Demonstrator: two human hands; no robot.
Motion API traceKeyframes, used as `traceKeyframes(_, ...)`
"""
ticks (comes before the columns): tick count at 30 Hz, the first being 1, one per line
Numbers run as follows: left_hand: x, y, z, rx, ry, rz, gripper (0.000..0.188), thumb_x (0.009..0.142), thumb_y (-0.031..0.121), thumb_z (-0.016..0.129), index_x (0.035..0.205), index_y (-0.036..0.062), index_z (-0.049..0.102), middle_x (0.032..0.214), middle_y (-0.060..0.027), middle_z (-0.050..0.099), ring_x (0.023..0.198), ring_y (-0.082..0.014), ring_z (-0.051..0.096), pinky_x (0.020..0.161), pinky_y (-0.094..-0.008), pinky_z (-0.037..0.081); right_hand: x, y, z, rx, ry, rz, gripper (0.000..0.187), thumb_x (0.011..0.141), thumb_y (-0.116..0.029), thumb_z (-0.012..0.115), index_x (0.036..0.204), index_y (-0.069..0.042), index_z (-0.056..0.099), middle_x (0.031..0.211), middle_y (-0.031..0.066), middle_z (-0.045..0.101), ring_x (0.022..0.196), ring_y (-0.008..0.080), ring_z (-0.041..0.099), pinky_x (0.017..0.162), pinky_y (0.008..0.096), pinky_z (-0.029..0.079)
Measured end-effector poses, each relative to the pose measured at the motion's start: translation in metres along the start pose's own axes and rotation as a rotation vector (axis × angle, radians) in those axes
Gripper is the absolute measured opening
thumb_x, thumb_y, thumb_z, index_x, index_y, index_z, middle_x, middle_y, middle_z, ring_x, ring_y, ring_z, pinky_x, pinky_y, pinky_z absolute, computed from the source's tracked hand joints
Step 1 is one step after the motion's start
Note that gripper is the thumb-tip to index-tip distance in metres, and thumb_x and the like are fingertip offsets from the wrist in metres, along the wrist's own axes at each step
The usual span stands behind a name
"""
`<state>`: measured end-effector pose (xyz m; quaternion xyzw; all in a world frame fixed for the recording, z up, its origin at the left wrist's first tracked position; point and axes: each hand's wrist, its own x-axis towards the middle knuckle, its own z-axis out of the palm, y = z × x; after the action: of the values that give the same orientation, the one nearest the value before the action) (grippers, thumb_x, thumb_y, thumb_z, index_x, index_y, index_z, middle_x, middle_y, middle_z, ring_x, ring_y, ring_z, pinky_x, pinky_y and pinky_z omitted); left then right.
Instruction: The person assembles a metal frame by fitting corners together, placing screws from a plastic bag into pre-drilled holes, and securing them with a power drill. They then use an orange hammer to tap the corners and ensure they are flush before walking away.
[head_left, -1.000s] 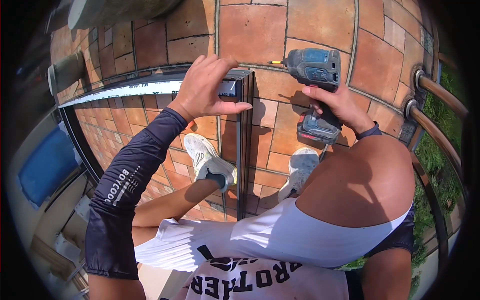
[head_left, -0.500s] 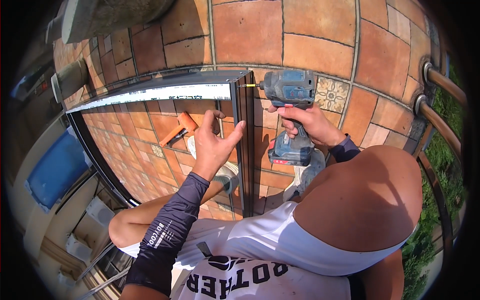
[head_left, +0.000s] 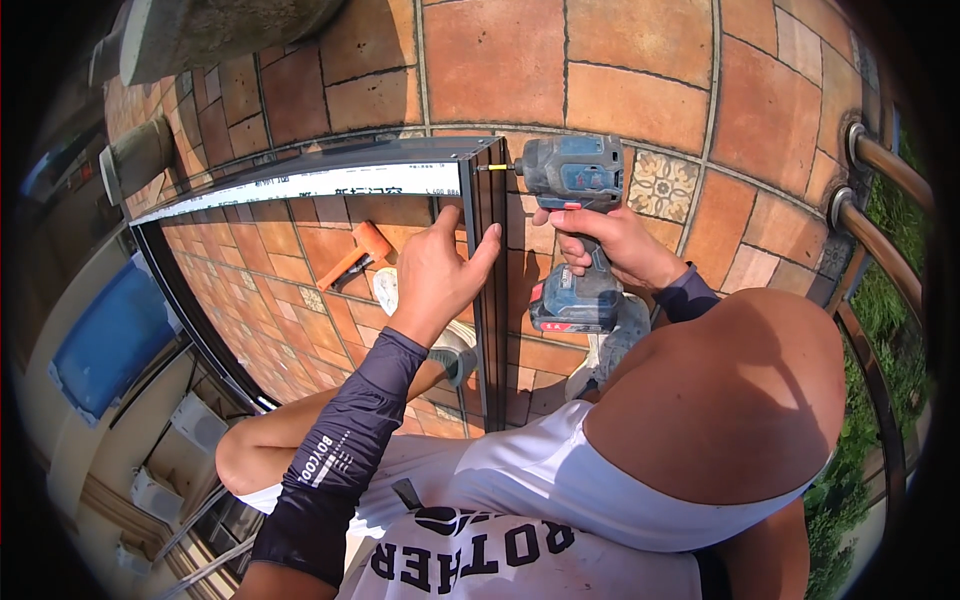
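Note:
My right hand [head_left: 625, 245] is wrapped round the handle of a blue and black cordless impact driver [head_left: 575, 175]. Its yellow-banded bit [head_left: 495, 168] points left and meets the side of a dark metal frame [head_left: 485, 330] close to a corner. My left hand [head_left: 445, 265] grips the frame's upright bar just below that corner. The thumb lies over the bar, while the other fingers are inside the frame and partly hidden. A white protective strip [head_left: 300, 188] with printing covers the inner face of the far bar.
An orange-headed mallet [head_left: 370, 243] lies on the terracotta tiles [head_left: 495, 60] inside the frame. My shoe [head_left: 455, 352] is beside the bar. Brown railings [head_left: 885, 240] run along the right, grey stone-like pieces [head_left: 220, 35] stand far left, and a blue panel [head_left: 115, 340] shows beyond the frame.
My left hand has moved slightly right and closed onto the bar from an open, spread pose. The driver has shifted slightly left and up, its bit still at the frame.

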<state>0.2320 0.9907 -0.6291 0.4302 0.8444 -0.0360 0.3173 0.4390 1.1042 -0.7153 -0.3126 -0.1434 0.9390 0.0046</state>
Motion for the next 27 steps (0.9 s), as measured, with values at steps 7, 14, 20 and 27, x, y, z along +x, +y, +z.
traceKeyframes(7,0.001,0.005,0.020,-0.048,0.100,0.112,0.028,0.097,0.022,0.066,0.088,-0.0035,0.062,0.070,-0.0270,0.066,0.069,-0.0489,0.067,0.065,-0.0551,0.054,0.006,0.011,0.005,-0.029,0.020,0.005,0.019,0.104,-0.023,0.068,0.104,-0.004,0.066,0.066,-0.0006,0.052,0.055,0.0109,0.048,0.056,0.0294,0.044)
traceKeyframes(14,-0.001,0.008,0.025,-0.071,0.093,0.089,0.027,0.097,0.020,0.067,0.088,-0.0045,0.061,0.069,-0.0284,0.066,0.070,-0.0496,0.067,0.065,-0.0561,0.054,0.004,0.017,0.006,0.030,0.001,0.008,0.018,0.104,-0.023,0.068,0.103,-0.005,0.066,0.068,-0.0020,0.051,0.057,0.0093,0.047,0.056,0.0285,0.043)
traceKeyframes(20,0.000,0.009,0.019,-0.105,0.065,0.095,0.028,0.097,0.020,0.068,0.086,-0.0046,0.060,0.067,-0.0282,0.064,0.069,-0.0505,0.066,0.065,-0.0562,0.053,0.001,0.016,0.009,-0.046,0.018,-0.044,0.017,0.104,-0.023,0.068,0.101,-0.007,0.065,0.068,-0.0028,0.051,0.058,0.0085,0.047,0.057,0.0279,0.043)
traceKeyframes(27,0.000,0.008,0.016,-0.101,0.051,0.112,0.027,0.097,0.021,0.068,0.085,-0.0033,0.060,0.066,-0.0282,0.063,0.068,-0.0501,0.065,0.064,-0.0557,0.052,-0.001,0.016,0.016,-0.066,0.062,-0.123,0.018,0.103,-0.014,0.069,0.089,-0.008,0.059,0.066,-0.0024,0.053,0.055,0.0084,0.050,0.052,0.0274,0.041)
